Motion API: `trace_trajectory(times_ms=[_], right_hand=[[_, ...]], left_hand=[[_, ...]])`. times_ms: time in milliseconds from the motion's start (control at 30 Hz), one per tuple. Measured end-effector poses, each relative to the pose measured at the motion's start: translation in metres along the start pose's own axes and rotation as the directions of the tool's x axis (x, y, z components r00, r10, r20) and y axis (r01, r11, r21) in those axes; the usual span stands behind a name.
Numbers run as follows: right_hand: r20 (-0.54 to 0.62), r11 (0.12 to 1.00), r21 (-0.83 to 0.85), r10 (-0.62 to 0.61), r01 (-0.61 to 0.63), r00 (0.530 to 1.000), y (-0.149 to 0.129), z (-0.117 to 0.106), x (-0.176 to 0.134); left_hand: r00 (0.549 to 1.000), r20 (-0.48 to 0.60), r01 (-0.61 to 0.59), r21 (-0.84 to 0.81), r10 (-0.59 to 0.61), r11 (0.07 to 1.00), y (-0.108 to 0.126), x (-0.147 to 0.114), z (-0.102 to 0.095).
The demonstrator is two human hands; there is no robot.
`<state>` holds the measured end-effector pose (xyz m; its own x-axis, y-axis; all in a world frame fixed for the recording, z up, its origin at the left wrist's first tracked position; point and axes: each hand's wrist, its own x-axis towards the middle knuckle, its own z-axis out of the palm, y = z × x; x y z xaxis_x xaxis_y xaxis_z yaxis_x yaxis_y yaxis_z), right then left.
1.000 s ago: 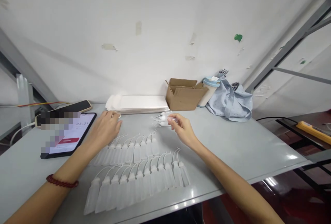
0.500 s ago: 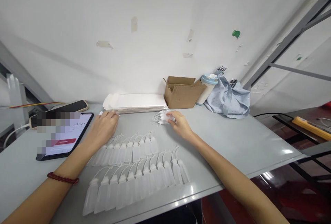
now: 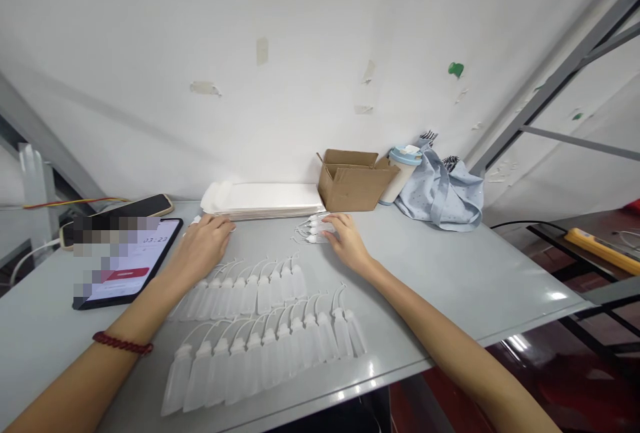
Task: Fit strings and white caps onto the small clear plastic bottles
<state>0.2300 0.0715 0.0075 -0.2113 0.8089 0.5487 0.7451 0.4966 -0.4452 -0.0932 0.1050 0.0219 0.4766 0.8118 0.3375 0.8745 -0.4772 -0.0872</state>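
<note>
My right hand (image 3: 349,244) has its thumb and fingers closed around the ends of several small white squeeze bottles (image 3: 315,229), which lie side by side with their thin cap straps pointing left. My left hand (image 3: 209,241) rests on the table left of them, fingers curled down. White bits show at its edges, but what lies under the fingers is hidden. In front of the hands, two rows of translucent squeeze bottles lie flat: a back row (image 3: 250,296) partly behind my left forearm, and a front row (image 3: 270,356). Their cap straps point away from me.
A stack of white sheets or envelopes (image 3: 265,199) lies against the wall. Beside it stand an open cardboard box (image 3: 350,187), a lidded cup (image 3: 400,176) and a light blue cloth bag (image 3: 440,196). At left lie a tablet (image 3: 133,266) and a phone (image 3: 145,207) with a cable.
The bottles at my right hand lie more spread out and aligned than before, and its fingers have shifted slightly over them. My left hand has barely moved.
</note>
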Motion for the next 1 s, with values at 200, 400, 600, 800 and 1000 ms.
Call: trace_trajectory(times_ms=[200, 400, 600, 800, 1000], right_hand=[[0.036, 0.993, 0.089, -0.075, 0.071, 0.997, -0.04, -0.01, -0.006], [0.338, 0.993, 0.11, -0.081, 0.046, 0.938, -0.08, -0.017, -0.019], [0.407, 0.995, 0.05, -0.104, 0.092, 0.907, -0.077, -0.012, -0.02], [0.489, 0.999, -0.041, 0.007, 0.015, 0.872, -0.077, -0.008, -0.018], [0.501, 0.967, -0.124, 0.254, -0.222, 0.828, -0.082, -0.008, -0.013]], left_hand=[[1.0, 0.008, 0.009, -0.022, -0.009, 1.0, 0.007, 0.0, -0.005], [1.0, -0.002, 0.018, -0.114, -0.018, 0.993, 0.015, 0.0, -0.006], [0.995, 0.006, 0.093, -0.274, -0.095, 0.957, 0.025, 0.0, -0.014], [0.979, 0.025, 0.192, -0.442, -0.202, 0.876, 0.043, -0.002, -0.027], [0.938, 0.162, 0.333, -0.657, -0.305, 0.676, 0.066, -0.002, -0.045]])
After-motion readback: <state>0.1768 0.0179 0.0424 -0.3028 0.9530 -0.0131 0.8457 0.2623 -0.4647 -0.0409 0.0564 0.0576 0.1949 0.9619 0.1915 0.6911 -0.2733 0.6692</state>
